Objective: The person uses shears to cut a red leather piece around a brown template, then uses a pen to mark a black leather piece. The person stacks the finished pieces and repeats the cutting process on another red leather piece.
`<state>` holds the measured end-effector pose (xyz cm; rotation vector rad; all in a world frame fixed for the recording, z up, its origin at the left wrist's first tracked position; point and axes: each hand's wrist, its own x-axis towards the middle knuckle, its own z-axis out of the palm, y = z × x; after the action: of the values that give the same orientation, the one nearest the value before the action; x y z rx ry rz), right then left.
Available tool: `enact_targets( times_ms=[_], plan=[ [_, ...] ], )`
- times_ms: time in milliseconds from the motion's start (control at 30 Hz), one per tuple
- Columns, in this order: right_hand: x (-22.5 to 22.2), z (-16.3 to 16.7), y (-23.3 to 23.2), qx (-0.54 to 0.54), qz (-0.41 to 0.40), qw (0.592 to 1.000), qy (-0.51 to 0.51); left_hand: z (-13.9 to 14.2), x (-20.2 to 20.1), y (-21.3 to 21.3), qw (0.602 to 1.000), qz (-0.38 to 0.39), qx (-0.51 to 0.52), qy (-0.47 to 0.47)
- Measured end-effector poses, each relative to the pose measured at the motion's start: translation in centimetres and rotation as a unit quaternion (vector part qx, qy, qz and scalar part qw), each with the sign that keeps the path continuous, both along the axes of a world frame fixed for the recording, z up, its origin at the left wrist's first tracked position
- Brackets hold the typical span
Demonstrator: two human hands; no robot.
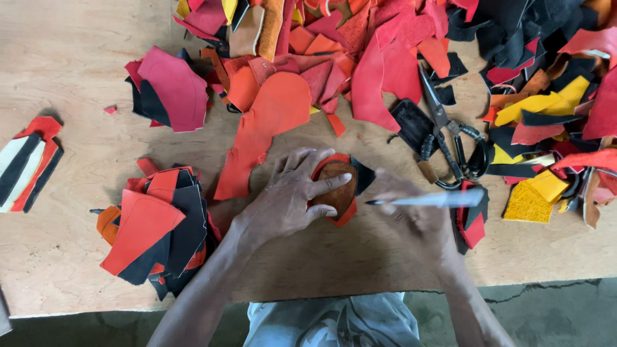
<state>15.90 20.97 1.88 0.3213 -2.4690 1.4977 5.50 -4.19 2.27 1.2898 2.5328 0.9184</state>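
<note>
A person works at a wooden bench [64,58]. The left hand [292,196] lies spread flat, pinning a brown template [335,187] on red leather [347,212]. The right hand [411,209], blurred, grips a pen [424,200], tip just beside the template. It looks like tracing; the line must hug the edge next. Scissors [450,144] lie beyond the right hand, scraps [157,225] beside the left.

No packages, labels, signs or screens are in view. The wooden surface [71,58] carries only loose cut pieces of material in red, orange, black and yellow, none of them printed or wrapped.
</note>
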Motion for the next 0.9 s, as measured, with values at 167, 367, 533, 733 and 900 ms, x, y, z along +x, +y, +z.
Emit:
enact_targets(
  times_ms=[167, 367, 533, 733, 900],
  plan=[
    [-2.7, 0.0, 0.6, -0.040, -0.137, 0.982, -0.126, -0.1, 0.1, 0.1, 1.000, -0.003, 0.004, 0.017],
    [-3.2, -0.4, 0.6, 0.003, -0.055, 0.998, -0.040, -0.1, 0.5, 0.5, 1.000, 0.001, -0.012, 0.017],
    [-3.3, -0.2, 0.2, -0.031, -0.053, 0.997, -0.056, 0.0, 0.4, 0.9, 0.999, -0.016, -0.028, 0.023],
    [-3.2, -0.4, 0.2, -0.052, -0.037, 0.996, -0.063, 0.7, 0.3, 1.2, 0.998, -0.030, -0.050, -0.023],
    [-3.2, -0.5, 0.3, -0.056, -0.035, 0.996, -0.062, 1.4, 0.0, 1.6, 0.995, -0.025, -0.079, -0.050]
  ],
)
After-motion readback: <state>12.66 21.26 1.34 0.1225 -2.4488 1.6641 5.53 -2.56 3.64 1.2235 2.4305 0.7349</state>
